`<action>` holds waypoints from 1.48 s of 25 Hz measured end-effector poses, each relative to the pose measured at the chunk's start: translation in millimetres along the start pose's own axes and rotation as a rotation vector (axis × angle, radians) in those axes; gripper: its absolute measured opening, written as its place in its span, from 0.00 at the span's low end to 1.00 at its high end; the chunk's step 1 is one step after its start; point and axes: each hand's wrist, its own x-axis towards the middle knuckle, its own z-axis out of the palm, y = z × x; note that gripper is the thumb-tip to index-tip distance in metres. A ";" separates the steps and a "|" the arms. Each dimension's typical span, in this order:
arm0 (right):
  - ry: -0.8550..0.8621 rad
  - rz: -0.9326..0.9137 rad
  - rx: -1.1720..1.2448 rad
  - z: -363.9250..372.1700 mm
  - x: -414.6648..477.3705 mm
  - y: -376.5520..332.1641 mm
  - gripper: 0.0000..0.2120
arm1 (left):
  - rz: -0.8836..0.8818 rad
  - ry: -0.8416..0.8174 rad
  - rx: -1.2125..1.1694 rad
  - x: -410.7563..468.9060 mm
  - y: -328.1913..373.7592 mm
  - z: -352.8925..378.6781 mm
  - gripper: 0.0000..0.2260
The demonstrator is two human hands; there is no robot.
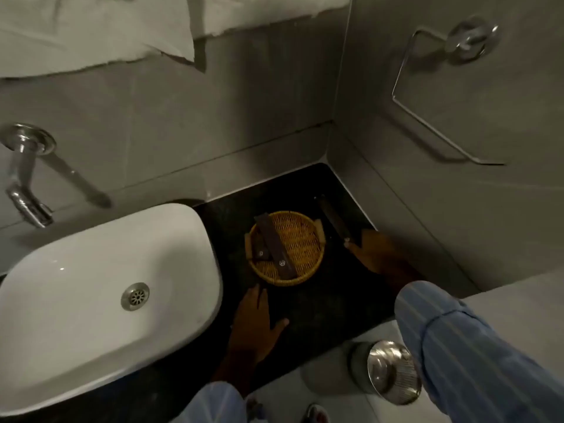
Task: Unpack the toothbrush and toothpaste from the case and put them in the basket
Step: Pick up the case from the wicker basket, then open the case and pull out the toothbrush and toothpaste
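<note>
Resting in one round wicker basket (300,239) are two dark packets (276,245). The right hand (375,254) pinches a third dark case (331,216) beside it; the left hand (253,325) lies spread flat on the counter (320,309).

Dim grey-tiled corner, black counter (320,312), white sink (91,300), chrome tap (26,178).

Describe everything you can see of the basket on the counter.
The basket is round, shallow and woven, yellow-brown like wicker, with a small handle on each side. It sits upright on the dark counter, right of the sink. Two dark flat boxes lie in it, the longer one sticking out over the far rim. Neither hand touches it: the left hand rests before it, the right hand beside it.
</note>
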 end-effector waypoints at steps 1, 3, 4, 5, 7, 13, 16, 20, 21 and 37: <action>0.006 0.012 -0.010 6.8 4.2 -0.5 0.29 | -0.022 -0.018 0.053 -0.6 -0.2 11.0 0.43; 0.008 0.043 0.001 18.3 13.1 -2.9 0.27 | -0.033 0.020 0.147 -2.6 -2.8 27.8 0.44; 0.011 0.066 0.009 21.5 14.2 -5.5 0.26 | -0.017 0.050 0.200 -4.4 -2.0 32.1 0.44; 0.024 0.077 0.006 25.7 16.6 -7.8 0.25 | -0.005 0.077 0.216 -3.9 -1.6 36.5 0.44; 0.065 0.076 -0.003 32.3 20.1 -9.9 0.21 | 0.021 0.112 0.221 -1.0 -1.1 38.5 0.43; 0.120 0.142 0.071 16.7 12.4 -12.5 0.15 | -0.010 0.044 0.200 -3.9 1.2 26.6 0.45; 0.100 0.132 0.109 -10.5 4.8 -10.5 0.12 | 0.014 0.107 0.124 -10.0 6.4 7.3 0.45; 0.074 0.111 0.213 -58.2 -10.7 -23.2 0.15 | 0.110 0.238 -0.002 -12.9 24.9 -49.7 0.46; 0.089 0.082 0.217 -71.1 -16.3 -28.2 0.16 | 0.151 0.285 -0.020 -11.0 31.7 -70.9 0.46; 0.337 -0.281 0.186 -254.7 -125.5 -80.6 0.17 | 0.301 0.577 -0.775 -22.5 143.6 -400.0 0.17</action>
